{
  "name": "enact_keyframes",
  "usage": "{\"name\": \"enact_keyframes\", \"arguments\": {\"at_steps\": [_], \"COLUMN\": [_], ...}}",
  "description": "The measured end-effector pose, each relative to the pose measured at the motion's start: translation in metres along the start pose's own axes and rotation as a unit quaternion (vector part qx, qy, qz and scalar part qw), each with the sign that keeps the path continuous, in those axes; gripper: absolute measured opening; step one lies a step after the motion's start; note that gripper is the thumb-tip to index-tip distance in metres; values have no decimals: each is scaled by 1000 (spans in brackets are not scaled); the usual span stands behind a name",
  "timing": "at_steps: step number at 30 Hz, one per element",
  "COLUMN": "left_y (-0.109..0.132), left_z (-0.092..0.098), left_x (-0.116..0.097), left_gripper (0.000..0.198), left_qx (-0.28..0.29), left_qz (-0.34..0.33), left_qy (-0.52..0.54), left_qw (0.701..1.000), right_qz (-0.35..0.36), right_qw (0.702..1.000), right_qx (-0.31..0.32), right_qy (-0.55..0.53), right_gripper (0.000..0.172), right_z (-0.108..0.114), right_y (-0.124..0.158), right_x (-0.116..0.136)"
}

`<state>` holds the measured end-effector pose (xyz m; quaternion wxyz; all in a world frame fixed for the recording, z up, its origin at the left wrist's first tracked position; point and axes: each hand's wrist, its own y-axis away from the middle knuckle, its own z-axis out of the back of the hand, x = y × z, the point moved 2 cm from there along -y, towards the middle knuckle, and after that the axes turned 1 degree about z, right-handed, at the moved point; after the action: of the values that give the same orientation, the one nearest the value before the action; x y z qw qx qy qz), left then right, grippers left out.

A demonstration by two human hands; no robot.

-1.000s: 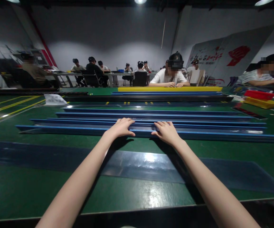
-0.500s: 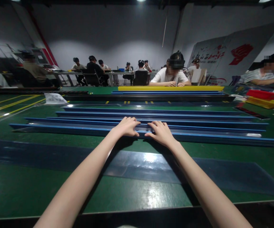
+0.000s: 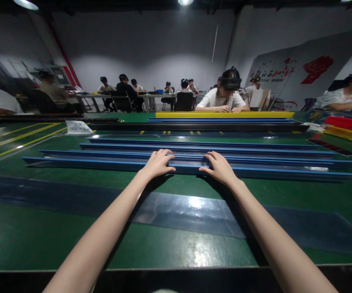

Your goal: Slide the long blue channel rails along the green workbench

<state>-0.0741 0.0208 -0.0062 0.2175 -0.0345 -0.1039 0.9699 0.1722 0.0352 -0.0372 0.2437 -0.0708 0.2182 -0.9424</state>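
My left hand and my right hand straddle the nearest long blue plastic profile strip, which lies lengthwise across the table. Both thumbs press its near edge. The fingers curve over its far side, where their tips are partly hidden. Between the hands, a short stretch of the strip shows. More blue profile strips lie parallel just behind it. Closer to me, a flat clear plastic sheet stretches beneath my forearms.
Beyond the blue strips are a black strip and a yellow strip. A red tray and a yellow tray sit at the right. A crumpled white piece lies at left. Across the green table, a person sits leaning forward.
My hands have moved farther apart along the near blue strip. That strip sits slightly farther from me, closer to the others. The view has turned a little left.
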Motion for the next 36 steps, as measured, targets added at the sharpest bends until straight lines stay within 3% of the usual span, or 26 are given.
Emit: {"name": "enact_keyframes", "arguments": {"at_steps": [6, 10, 23, 36], "left_y": [13, 14, 4, -13], "left_z": [-5, -11, -19, -21], "left_x": [29, 46, 63, 82], "left_gripper": [43, 40, 36, 36], "left_qx": [-69, -92, -123, -113], "left_qz": [101, 133, 110, 121], "left_qy": [-27, -51, -62, -62], "left_qw": [992, 986, 984, 984], "right_qz": [4, 14, 34, 31], "right_qw": [1000, 998, 991, 992], "right_qx": [8, 23, 90, 82], "right_qy": [11, 49, 98, 88], "right_gripper": [67, 72, 75, 73], "right_z": [-5, -3, -3, -14], "right_y": [-8, -10, -21, -44], "right_x": [-11, -14, -15, -18]}}
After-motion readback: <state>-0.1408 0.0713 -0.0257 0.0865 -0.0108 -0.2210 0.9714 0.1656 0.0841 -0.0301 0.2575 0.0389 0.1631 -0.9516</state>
